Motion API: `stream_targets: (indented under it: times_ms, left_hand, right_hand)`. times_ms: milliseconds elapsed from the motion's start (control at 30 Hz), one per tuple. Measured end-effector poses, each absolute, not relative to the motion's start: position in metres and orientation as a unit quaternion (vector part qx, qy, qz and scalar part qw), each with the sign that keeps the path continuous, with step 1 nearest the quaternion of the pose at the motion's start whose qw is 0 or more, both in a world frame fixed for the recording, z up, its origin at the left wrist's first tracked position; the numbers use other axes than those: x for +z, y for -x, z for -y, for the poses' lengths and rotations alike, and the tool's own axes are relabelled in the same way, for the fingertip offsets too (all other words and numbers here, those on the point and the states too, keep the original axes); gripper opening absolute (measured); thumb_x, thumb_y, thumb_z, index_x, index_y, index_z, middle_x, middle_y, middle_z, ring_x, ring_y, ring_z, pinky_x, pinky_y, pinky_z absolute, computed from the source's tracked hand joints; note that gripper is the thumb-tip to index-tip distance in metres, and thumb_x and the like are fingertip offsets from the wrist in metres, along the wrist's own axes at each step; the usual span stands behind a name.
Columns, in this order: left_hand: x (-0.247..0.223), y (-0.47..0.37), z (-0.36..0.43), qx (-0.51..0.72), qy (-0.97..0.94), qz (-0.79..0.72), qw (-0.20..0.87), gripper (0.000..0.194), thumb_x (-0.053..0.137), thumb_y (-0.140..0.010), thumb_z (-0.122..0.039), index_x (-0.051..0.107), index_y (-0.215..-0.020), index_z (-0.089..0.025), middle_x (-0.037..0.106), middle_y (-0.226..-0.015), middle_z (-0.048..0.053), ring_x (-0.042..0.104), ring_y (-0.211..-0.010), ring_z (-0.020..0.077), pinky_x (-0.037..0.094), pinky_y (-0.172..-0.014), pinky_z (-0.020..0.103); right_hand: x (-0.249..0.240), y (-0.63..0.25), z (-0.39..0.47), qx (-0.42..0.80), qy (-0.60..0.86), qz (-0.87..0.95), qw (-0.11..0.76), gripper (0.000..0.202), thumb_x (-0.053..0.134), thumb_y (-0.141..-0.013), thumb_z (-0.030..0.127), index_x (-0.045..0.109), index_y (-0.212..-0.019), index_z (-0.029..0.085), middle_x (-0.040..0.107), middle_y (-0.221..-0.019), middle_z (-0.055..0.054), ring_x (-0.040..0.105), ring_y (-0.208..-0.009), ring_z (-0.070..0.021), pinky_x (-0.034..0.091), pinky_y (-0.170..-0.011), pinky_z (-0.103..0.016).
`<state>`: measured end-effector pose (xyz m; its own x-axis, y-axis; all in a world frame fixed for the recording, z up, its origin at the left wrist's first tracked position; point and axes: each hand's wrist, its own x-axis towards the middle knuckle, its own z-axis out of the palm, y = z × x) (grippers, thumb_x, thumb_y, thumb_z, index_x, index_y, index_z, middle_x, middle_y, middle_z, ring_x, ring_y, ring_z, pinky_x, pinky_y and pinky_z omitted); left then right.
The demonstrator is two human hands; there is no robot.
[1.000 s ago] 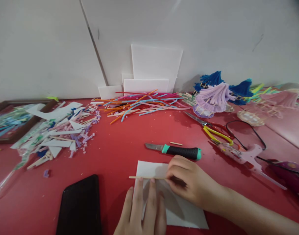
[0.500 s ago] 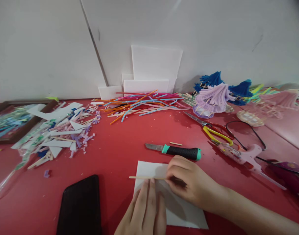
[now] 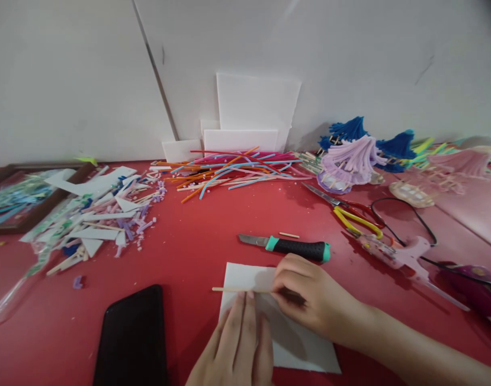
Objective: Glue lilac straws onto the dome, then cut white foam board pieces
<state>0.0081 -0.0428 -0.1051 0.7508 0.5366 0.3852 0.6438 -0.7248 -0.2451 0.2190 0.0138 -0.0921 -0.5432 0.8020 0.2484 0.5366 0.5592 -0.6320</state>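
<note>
A thin wooden stick (image 3: 225,289) lies across the upper part of a white board (image 3: 302,343) on the red table. My right hand (image 3: 305,295) pinches the stick's right end between thumb and fingers. Flat on the board, my left hand (image 3: 237,343) has its fingers stretched out, with the fingertips touching the stick from below. The stick's left tip sticks out past the board's left edge. Just beyond the board lies a knife (image 3: 289,247) with a black and teal handle, its blade pointing left. Behind the knife is a short wooden piece (image 3: 289,235).
A black phone (image 3: 131,338) lies at left front. White and purple scraps (image 3: 109,214) are heaped at left beside a brown frame (image 3: 74,185). Colored strips (image 3: 237,169) lie at the back. Scissors (image 3: 337,203), a pink glue gun (image 3: 406,257) and small fringed umbrella-like crafts (image 3: 352,161) stand at right.
Both hands and the stick hold almost the same position. Only a very slight shift of the whole view shows.
</note>
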Motion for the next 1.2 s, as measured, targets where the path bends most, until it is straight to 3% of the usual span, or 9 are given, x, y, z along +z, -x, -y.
stream_targets:
  times_ms: [433,800,1200]
  left_hand:
    - [-0.114,-0.01,0.046,-0.181,0.904,0.342,0.18,0.031,0.039,-0.09,-0.016,0.059,-0.113,-0.01,0.066,-0.116,0.015,0.06,-0.111,0.0291,0.048,-0.091,0.035]
    - [-0.102,-0.009,0.045,-0.146,0.918,0.34,0.143,0.036,0.038,-0.096,-0.034,0.057,-0.116,-0.011,0.064,-0.119,0.016,0.058,-0.115,0.0274,0.051,-0.09,0.031]
    - [-0.099,-0.013,0.045,-0.144,0.918,0.347,0.124,0.037,0.027,-0.1,-0.029,0.054,-0.116,-0.009,0.064,-0.119,0.018,0.058,-0.115,0.0306,0.054,-0.086,0.033]
  right_hand:
    - [-0.091,-0.219,-0.013,0.242,0.395,0.847,0.261,0.013,0.051,-0.083,0.007,0.057,-0.076,0.017,0.058,-0.077,-0.004,0.051,-0.073,-0.0162,0.042,-0.065,-0.028]
    - [-0.087,-0.221,-0.013,0.258,0.394,0.847,0.247,0.013,0.051,-0.084,0.007,0.056,-0.079,0.018,0.057,-0.08,-0.004,0.049,-0.076,-0.0163,0.042,-0.066,-0.029]
    - [-0.088,-0.222,-0.014,0.227,0.378,0.863,0.245,0.014,0.047,-0.085,0.007,0.053,-0.078,0.017,0.056,-0.078,-0.005,0.048,-0.075,-0.0178,0.04,-0.066,-0.03]
